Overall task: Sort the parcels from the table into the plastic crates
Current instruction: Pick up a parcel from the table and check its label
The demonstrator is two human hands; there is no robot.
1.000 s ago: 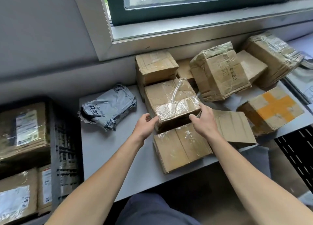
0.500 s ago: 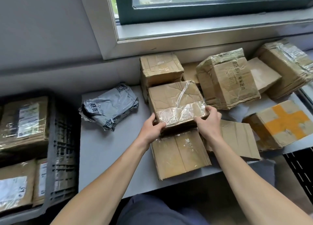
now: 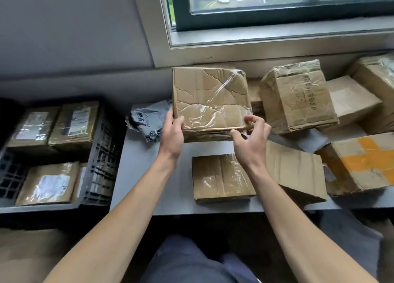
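Cardboard, creased and bound in clear tape: parcel [image 3: 210, 99] held in the middle of the frame, broad face tilted toward the camera. Gripped at its near left corner by the left grip [image 3: 172, 133], fingers curled round the edge. Pinched at its near right edge by the right grip [image 3: 251, 137], thumb below, fingertips on top, the other fingers loosely spread.

Lay below the held parcel, on the grey desk [image 3: 149, 165]: small taped box [image 3: 221, 177], close to the near edge. Just right of it, touching or overlapping, flat carton [image 3: 296, 167]. Further right, near the frame's right edge, orange-taped box [image 3: 362, 161]. Stood to the upper right, tilted, printed box [image 3: 298, 97]. Peeked out at the left of the held parcel, partly behind the left grip: crumpled grey mailer [image 3: 147, 120].

Stood at the left of the frame, beside the desk: dark plastic crate [image 3: 102, 155], with labelled boxes [image 3: 72, 125] packed inside. Ran along the top of the frame: window [image 3: 277, 5].
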